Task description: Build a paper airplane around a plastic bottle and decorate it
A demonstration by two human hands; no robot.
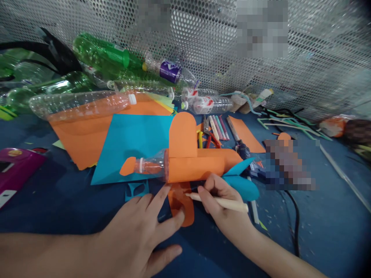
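Observation:
A model plane [199,166] lies across the blue table, a clear plastic bottle wrapped in orange paper with blue tail fins [240,187]. One orange wing [182,135] points to the far side; the near wing [185,216] lies towards me. My left hand [145,227] has its fingers spread, fingertips resting on the near wing and by the body's edge. In my right hand [222,200] is a cream-coloured marker [232,204], pinched, its tip at the near wing close to the body. An orange paper propeller piece [128,166] sits at the bottle's neck.
Blue sheet [116,150] and orange sheets [78,144] lie behind the plane. Several plastic bottles [84,103] line the perforated metal wall. Markers [218,128], red-handled pliers [213,139] and a glue gun [252,164] with a black cable lie beyond. A magenta case [17,170] is at left.

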